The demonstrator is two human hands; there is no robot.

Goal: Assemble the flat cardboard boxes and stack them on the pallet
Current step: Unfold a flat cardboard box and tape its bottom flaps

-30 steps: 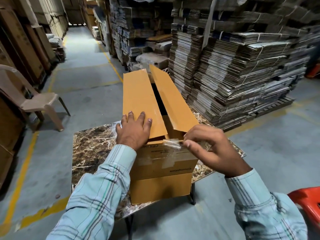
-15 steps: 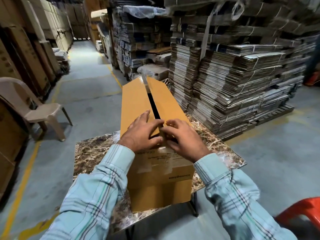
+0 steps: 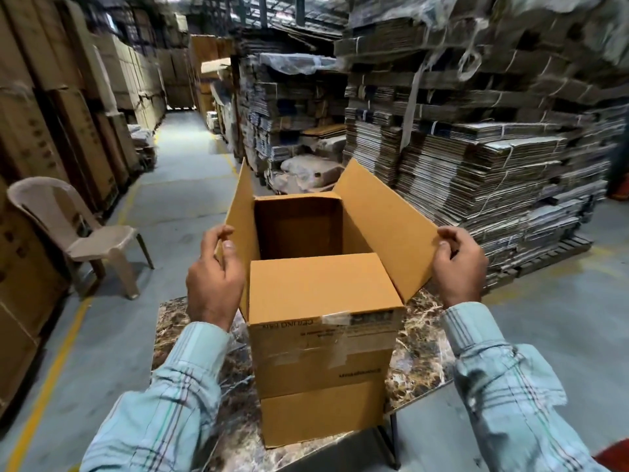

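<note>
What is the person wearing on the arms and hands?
Both arms wear long shirt sleeves, pale blue-green with a darker check: left sleeve, right sleeve. The cuffs are closed at the wrists. The left hand and right hand are bare.

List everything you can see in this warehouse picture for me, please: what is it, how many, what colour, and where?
Open brown cardboard box: one, orange-brown, standing on the table, both long flaps spread out, the near short flap folded in.
Marble-patterned table top: one, dark brown with pale veins, under the box.
Beige plastic chair: one, on the floor at left.
Bundled flat cardboard sheets: many stacks, grey-brown, right and centre back.
Tall brown cartons: a row, along the left wall.
Red plastic object: one, bottom right corner, mostly cut off.
Left hand: pinches the left flap's near corner.
Right hand: pinches the right flap's near corner.
</note>
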